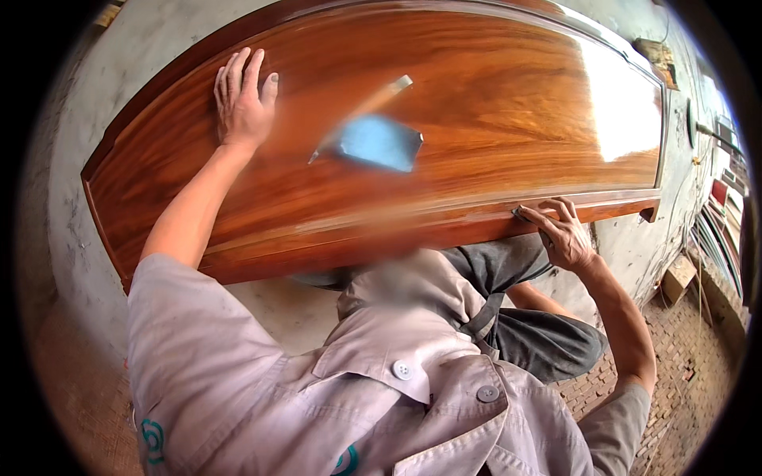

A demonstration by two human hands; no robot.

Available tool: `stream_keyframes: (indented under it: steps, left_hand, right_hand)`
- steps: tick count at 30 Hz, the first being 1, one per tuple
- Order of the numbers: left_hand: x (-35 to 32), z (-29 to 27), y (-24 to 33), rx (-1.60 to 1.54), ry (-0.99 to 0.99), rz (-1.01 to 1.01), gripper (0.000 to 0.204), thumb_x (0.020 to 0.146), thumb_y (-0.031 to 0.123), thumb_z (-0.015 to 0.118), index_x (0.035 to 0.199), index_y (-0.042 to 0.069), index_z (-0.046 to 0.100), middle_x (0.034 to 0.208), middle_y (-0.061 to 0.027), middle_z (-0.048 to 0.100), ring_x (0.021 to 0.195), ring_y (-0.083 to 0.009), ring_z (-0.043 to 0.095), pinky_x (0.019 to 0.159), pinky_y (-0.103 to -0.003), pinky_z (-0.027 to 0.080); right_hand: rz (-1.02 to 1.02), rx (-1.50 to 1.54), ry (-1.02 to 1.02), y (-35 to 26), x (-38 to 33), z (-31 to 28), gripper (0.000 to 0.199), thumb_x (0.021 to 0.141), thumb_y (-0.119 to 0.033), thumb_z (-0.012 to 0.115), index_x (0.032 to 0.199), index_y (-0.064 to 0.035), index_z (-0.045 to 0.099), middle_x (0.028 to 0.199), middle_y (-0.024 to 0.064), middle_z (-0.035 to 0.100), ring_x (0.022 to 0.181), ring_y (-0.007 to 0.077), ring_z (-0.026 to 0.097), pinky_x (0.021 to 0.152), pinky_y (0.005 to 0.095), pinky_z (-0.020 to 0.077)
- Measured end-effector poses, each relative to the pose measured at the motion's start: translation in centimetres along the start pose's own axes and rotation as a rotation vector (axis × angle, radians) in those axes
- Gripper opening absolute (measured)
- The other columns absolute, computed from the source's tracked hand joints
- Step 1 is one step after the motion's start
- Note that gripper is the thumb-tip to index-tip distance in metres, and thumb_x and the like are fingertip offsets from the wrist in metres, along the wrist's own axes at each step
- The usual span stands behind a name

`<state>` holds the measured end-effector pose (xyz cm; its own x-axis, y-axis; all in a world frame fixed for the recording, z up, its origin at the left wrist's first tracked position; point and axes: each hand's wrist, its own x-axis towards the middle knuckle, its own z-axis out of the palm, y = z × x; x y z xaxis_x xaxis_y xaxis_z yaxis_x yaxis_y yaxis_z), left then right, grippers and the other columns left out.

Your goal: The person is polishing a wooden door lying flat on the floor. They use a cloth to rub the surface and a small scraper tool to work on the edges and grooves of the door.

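Left hand (244,103) laid flat, fingers extended, on wooden panel (492,111), left side; nothing gripped. Small dark piece (518,212) pinched by right hand (567,236) at near edge.

The left head-worn fisheye camera faces steeply downward. It views the wearer's shirt (349,397) at close range below and the nearby wooden panel (484,111) above.

Left hand (244,103): palm down on the wooden panel (508,95), fingers extended, thumb apart; left forearm (192,206) reaching over the panel. Right hand (565,238): fingers curled at the panel's near edge, right elbow bent.
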<state>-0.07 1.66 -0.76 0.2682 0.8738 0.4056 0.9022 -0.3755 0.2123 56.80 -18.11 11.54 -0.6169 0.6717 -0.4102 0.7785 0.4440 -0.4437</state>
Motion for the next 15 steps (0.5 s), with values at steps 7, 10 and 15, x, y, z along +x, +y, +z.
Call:
stream_keyframes:
  steps: [7,10,15]
  left_hand:
    - [1.8,0.2,0.7,0.019,0.039,0.053,0.045,0.104,0.028,0.061,0.145,0.010,0.057,0.150,-0.0140,0.053,0.139,-0.0356,0.047,0.117,-0.050,0.036]
    - [0.8,-0.7,0.4,0.028,0.013,0.037,0.045,0.105,0.026,0.059,0.146,0.011,0.057,0.151,-0.0141,0.053,0.141,-0.0348,0.046,0.118,-0.049,0.034]
    - [0.4,-0.5,0.0,0.043,-0.038,0.009,0.050,0.109,0.036,0.052,0.152,0.011,0.050,0.158,-0.0125,0.045,0.147,-0.0334,0.039,0.122,-0.049,0.029]
  right_hand:
    - [-0.495,0.100,0.289,-18.1,17.4,7.8,0.051,0.080,-0.019,0.064,0.129,-0.0044,0.065,0.140,0.0149,0.064,0.144,0.0342,0.044,0.131,0.0564,0.0149]
    - [-0.430,0.151,0.170,-13.2,13.8,4.7,0.050,0.086,-0.019,0.065,0.134,-0.0091,0.063,0.141,0.0167,0.059,0.144,0.0389,0.043,0.124,0.0558,0.0283]
    - [0.207,-0.235,-0.074,3.5,-4.0,-1.6,0.055,0.088,-0.004,0.064,0.142,-0.0150,0.060,0.143,0.0054,0.062,0.140,0.0333,0.051,0.127,0.0574,0.0249]
